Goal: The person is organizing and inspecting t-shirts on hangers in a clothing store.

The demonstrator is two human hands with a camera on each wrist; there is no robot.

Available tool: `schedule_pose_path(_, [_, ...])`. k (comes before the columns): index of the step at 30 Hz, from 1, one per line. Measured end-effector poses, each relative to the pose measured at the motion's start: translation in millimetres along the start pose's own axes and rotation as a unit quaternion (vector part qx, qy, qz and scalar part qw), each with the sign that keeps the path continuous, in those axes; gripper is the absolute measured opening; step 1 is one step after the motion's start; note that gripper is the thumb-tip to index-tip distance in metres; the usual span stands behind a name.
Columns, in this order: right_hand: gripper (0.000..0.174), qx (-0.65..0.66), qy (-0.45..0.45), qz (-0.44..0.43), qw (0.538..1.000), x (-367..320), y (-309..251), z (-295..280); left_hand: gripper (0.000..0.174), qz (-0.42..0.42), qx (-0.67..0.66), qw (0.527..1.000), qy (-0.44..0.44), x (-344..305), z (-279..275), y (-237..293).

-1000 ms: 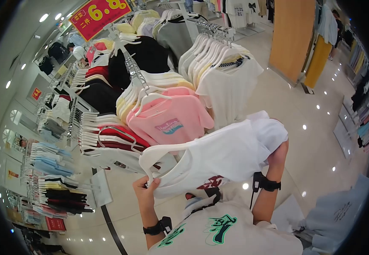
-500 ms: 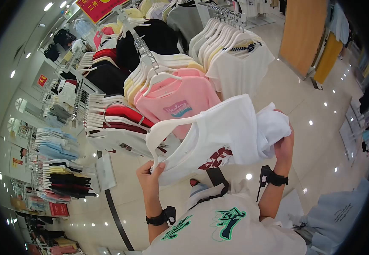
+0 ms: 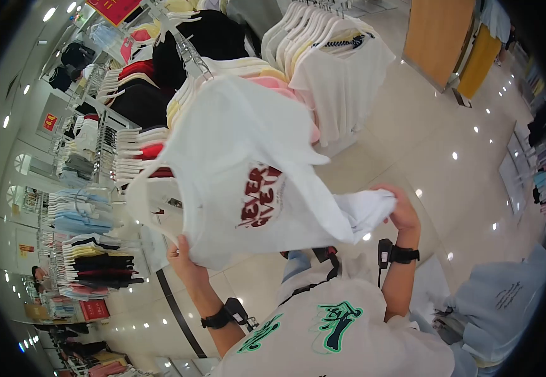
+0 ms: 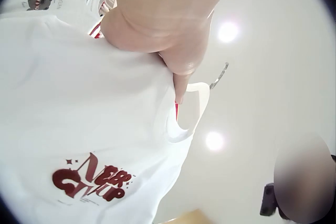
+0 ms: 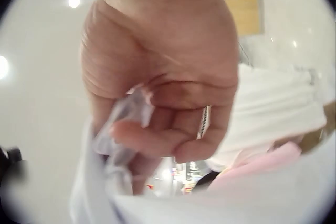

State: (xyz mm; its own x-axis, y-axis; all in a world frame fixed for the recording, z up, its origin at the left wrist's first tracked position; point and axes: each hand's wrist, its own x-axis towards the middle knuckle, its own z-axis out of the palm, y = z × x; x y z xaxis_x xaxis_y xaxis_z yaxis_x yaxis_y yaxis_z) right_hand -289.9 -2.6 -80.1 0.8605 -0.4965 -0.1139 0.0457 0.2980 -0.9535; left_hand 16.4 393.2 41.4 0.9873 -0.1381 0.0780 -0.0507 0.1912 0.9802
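Observation:
A white T-shirt (image 3: pixel 222 188) with dark red lettering on its front is spread in the air on a white hanger (image 3: pixel 139 191). My left hand (image 3: pixel 188 261) grips it at the neckline and hanger, thumb on top. In the left wrist view the thumb of that hand (image 4: pixel 181 85) lies along the collar near the hanger (image 4: pixel 202 98), whose metal hook sticks out. My right hand (image 3: pixel 403 210) holds the bunched far end of the shirt. The right wrist view shows its fingers (image 5: pixel 152 140) curled at the gathered white cloth (image 5: pixel 121 155).
Beyond the shirt stands a clothes rack (image 3: pixel 188 53) of hanging tops, including a partly covered pink sweatshirt (image 3: pixel 279 85) and white tops (image 3: pixel 342 81). More racks of clothes (image 3: pixel 100 264) line the left. A light blue garment (image 3: pixel 499 301) hangs at lower right, and a wooden panel (image 3: pixel 439 41) stands behind.
The shirt has billowed up and spread, so its lettering faces me and it covers most of the pink sweatshirt. My left hand has shifted left; the right has come slightly inward.

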Motion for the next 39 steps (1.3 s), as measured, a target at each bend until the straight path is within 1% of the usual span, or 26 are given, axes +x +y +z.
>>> schedule_pose_path(1, [0.043, 0.100, -0.024, -0.172, 0.980, -8, -9, 10, 0.023, -0.003, -0.024, 1.000, -0.001, -2, -3, 3])
schedule_pose_path(2, [0.043, 0.103, -0.022, -0.169, 0.980, -7, -13, 22, 0.024, -0.006, -0.050, 0.999, -0.001, -5, -5, 7])
schedule_pose_path(3, [0.047, 0.154, 0.102, -0.189, 0.964, -3, -17, 33, 0.024, -0.008, -0.047, 0.999, -0.001, -8, -2, 10])
schedule_pose_path(4, [0.051, 0.201, 0.224, -0.205, 0.931, -3, -19, 39, 0.026, -0.005, -0.068, 0.998, -0.002, -12, 3, 13])
schedule_pose_path(5, [0.051, 0.201, 0.226, -0.204, 0.931, -10, 10, 20, 0.028, -0.003, -0.091, 0.996, -0.003, -15, 6, 15])
schedule_pose_path(7, [0.055, 0.095, 0.170, -0.210, 0.958, 1, 51, 16, 0.028, -0.009, -0.092, 0.996, -0.003, -19, 10, 13])
schedule_pose_path(9, [0.059, -0.013, 0.103, -0.224, 0.969, 25, 87, 16, 0.028, -0.003, -0.101, 0.995, -0.002, -15, 16, 10])
schedule_pose_path(10, [0.061, -0.065, 0.067, -0.229, 0.969, 40, 107, 18, 0.028, 0.011, -0.061, 0.998, 0.017, -13, 14, 6])
schedule_pose_path(11, [0.063, -0.112, 0.032, -0.224, 0.967, 36, 137, 19, 0.027, 0.020, -0.013, 0.999, 0.038, -16, 5, 5])
schedule_pose_path(12, [0.065, -0.161, -0.004, -0.218, 0.963, 18, 170, 2, 0.027, 0.018, -0.009, 0.999, 0.042, -20, -2, 5])
schedule_pose_path(13, [0.067, -0.212, -0.039, -0.215, 0.953, 17, 175, -2, 0.027, 0.023, 0.022, 0.999, 0.043, -22, -7, 3])
schedule_pose_path(14, [0.067, -0.213, -0.040, -0.217, 0.952, 21, 178, -5, 0.027, 0.029, 0.050, 0.997, 0.042, -23, -8, 2])
schedule_pose_path(15, [0.072, 0.000, -0.055, -0.022, 0.998, 29, 147, 11, 0.027, 0.031, 0.048, 0.997, 0.042, -25, -9, 2])
schedule_pose_path(16, [0.078, 0.214, -0.066, 0.173, 0.959, 32, 116, 23, 0.027, 0.038, 0.055, 0.997, 0.048, -27, -10, 2])
schedule_pose_path(17, [0.084, 0.217, -0.093, 0.111, 0.965, 29, 99, 26, 0.027, 0.046, 0.063, 0.996, 0.053, -28, -9, 2])
schedule_pose_path(20, [0.081, 0.232, -0.098, 0.074, 0.965, 27, 85, 32, 0.025, 0.043, 0.050, 0.996, 0.057, -33, -9, 4])
schedule_pose_path(23, [0.074, 0.206, -0.066, 0.099, 0.971, 28, 89, 36, 0.025, 0.049, 0.054, 0.996, 0.060, -32, -9, 5])
schedule_pose_path(27, [0.068, 0.196, -0.084, 0.103, 0.971, 21, 67, 42, 0.024, 0.059, 0.068, 0.995, 0.049, -29, -7, 12])
schedule_pose_path(29, [0.063, 0.137, -0.086, 0.132, 0.978, 18, 69, 35, 0.023, 0.081, 0.098, 0.991, 0.045, -27, -6, 14])
schedule_pose_path(33, [0.059, 0.094, -0.113, 0.149, 0.978, 22, 85, 23, 0.024, 0.119, 0.139, 0.982, 0.043, -24, -5, 16])
schedule_pose_path(34, [0.055, -0.057, -0.103, 0.168, 0.979, 27, 106, 16, 0.024, 0.122, 0.155, 0.980, 0.016, -26, -4, 21])
schedule_pose_path(35, [0.051, -0.205, -0.089, 0.187, 0.957, 29, 119, 10, 0.026, 0.124, 0.171, 0.977, -0.013, -25, 0, 23])
schedule_pose_path(36, [0.051, -0.203, -0.079, 0.190, 0.957, 28, 122, 7, 0.026, 0.120, 0.168, 0.978, -0.022, -26, 9, 24])
schedule_pose_path(37, [0.044, -0.394, -0.090, 0.234, 0.884, 30, 125, 7, 0.027, 0.136, 0.177, 0.974, -0.021, -29, 17, 25])
schedule_pose_path(38, [0.037, -0.566, -0.101, 0.269, 0.773, 30, 129, 9, 0.029, 0.154, 0.188, 0.970, -0.019, -29, 20, 27])
schedule_pose_path(39, [0.037, -0.561, -0.098, 0.271, 0.776, 27, 130, 6, 0.029, 0.154, 0.191, 0.969, -0.024, -26, 20, 25])
